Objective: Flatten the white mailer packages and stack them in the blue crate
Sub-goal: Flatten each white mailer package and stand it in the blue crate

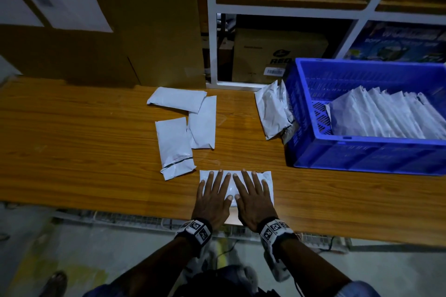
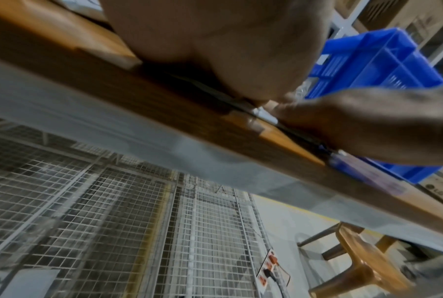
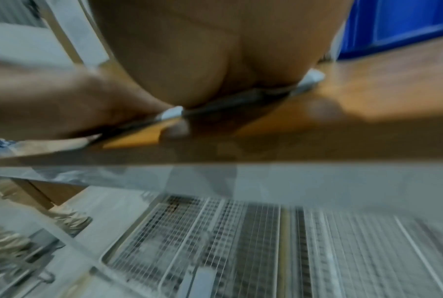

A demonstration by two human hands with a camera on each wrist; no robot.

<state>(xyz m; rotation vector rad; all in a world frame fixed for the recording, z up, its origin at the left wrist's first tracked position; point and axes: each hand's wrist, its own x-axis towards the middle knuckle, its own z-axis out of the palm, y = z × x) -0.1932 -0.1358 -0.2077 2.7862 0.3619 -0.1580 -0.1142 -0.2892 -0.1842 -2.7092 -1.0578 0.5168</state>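
A white mailer [image 1: 266, 179] lies flat near the front edge of the wooden table [image 1: 72, 140]. My left hand [image 1: 213, 194] and right hand [image 1: 252, 194] press on it side by side, palms down, fingers straight and spread. Three more white mailers [image 1: 173, 144] lie loose just beyond on the table, and crumpled ones [image 1: 272, 111] lean against the blue crate [image 1: 362, 154] at the right. Several flattened mailers [image 1: 386, 116] are stacked inside the crate. In the wrist views my palms [image 2: 215, 50] [image 3: 215, 50] cover the mailer, of which only a white sliver [image 3: 173, 113] shows.
Large cardboard boxes [image 1: 120, 19] stand at the back left of the table. White shelving [image 1: 289, 9] with boxes rises behind the crate. Below the table edge there is wire mesh [image 2: 87, 221], and a wooden stool [image 2: 363, 262] stands on the floor.
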